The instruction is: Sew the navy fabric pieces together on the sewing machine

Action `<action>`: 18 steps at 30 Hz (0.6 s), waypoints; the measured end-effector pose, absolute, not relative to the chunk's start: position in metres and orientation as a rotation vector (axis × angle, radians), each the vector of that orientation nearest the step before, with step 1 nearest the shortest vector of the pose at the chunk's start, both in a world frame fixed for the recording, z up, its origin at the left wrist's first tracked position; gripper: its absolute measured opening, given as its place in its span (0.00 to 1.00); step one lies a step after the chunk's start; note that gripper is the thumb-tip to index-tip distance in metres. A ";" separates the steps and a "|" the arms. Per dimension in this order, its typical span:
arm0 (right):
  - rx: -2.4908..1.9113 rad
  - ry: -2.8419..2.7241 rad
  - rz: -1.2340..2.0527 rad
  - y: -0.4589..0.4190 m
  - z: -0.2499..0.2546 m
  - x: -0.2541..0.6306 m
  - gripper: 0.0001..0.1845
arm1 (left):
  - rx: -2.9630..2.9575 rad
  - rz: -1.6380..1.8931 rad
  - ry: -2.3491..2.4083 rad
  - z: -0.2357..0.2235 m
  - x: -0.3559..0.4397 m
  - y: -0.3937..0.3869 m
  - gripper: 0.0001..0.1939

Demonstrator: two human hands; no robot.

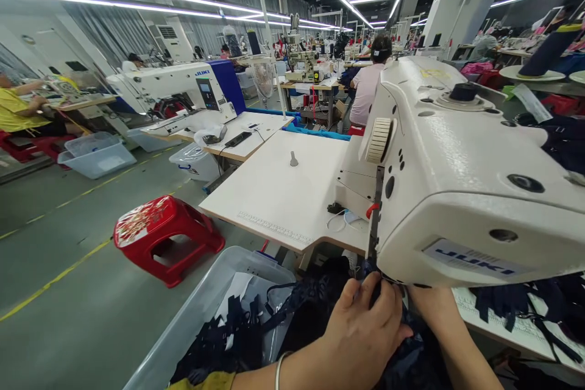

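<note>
My left hand (pixel 365 323), with a bangle at its wrist, is closed on dark navy fabric (pixel 415 353) just under the front of a white sewing machine (pixel 475 195). Its fingertips press the cloth close to the needle area, which the machine head mostly hides. To the right, my right hand (pixel 427 301) reaches beneath the machine head, and its fingers are out of sight behind it. More of the dark cloth hangs below both hands and runs left over a clear plastic bin (pixel 183 323).
Navy strap pieces (pixel 228 341) lie in the bin. A red stool (pixel 167 237) stands on the left floor. On the white tabletop (pixel 274 183) lies a small grey metal piece (pixel 293 159). More dark straps (pixel 530 304) rest at right. A person in pale pink (pixel 365 94) sits ahead.
</note>
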State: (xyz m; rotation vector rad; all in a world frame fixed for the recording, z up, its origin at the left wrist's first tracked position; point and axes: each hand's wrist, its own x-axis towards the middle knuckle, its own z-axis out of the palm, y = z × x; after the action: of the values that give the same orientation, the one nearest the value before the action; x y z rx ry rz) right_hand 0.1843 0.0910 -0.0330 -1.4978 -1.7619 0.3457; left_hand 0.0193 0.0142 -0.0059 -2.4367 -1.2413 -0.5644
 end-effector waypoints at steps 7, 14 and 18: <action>-1.447 -1.709 0.413 0.091 -0.034 0.187 0.15 | -2.462 -0.573 -1.271 -0.005 0.014 0.012 0.22; -1.667 -1.564 0.581 0.061 -0.038 0.204 0.21 | -2.513 -0.603 -1.264 -0.001 0.012 0.013 0.21; -1.590 -1.559 0.764 0.028 -0.046 0.213 0.22 | -2.540 -0.589 -1.213 0.004 0.013 0.014 0.21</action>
State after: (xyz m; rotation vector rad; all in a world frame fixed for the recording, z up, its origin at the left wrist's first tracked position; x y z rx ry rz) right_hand 0.2127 0.0280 -0.0456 -1.5904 -1.5586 0.7644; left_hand 0.0130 0.0137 0.0037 -2.5398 -1.2128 -0.5891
